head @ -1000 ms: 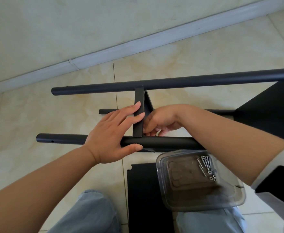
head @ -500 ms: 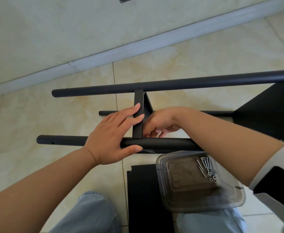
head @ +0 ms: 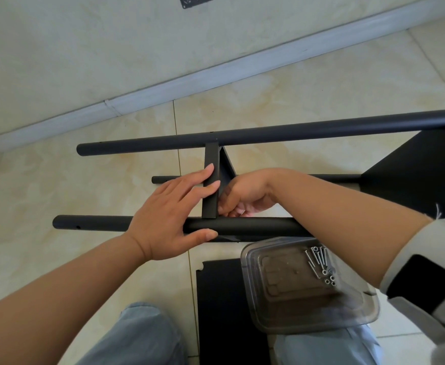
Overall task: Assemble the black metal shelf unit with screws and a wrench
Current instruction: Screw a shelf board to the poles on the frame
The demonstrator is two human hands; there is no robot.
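The black shelf frame lies on its side on the tile floor, a far tube (head: 268, 134) and a near tube (head: 255, 225) joined by a flat black shelf edge (head: 211, 185). My left hand (head: 168, 214) wraps the near tube, thumb under it and fingers flat against the shelf edge. My right hand (head: 245, 193) is curled just right of that edge, fingertips pinched at the joint with the near tube; what they hold is hidden. Another black shelf panel (head: 421, 175) is fixed at the right. No wrench is visible.
A clear plastic tray (head: 295, 306) holding several silver screws and nuts (head: 320, 264) rests on my right knee. A loose black panel (head: 221, 312) lies on the floor between my knees. A third thin tube (head: 163, 179) lies lower behind. The wall's skirting (head: 163, 85) runs beyond.
Both hands stay in place on the joint. The view has tipped up slightly, so the frame sits a little lower in the picture.
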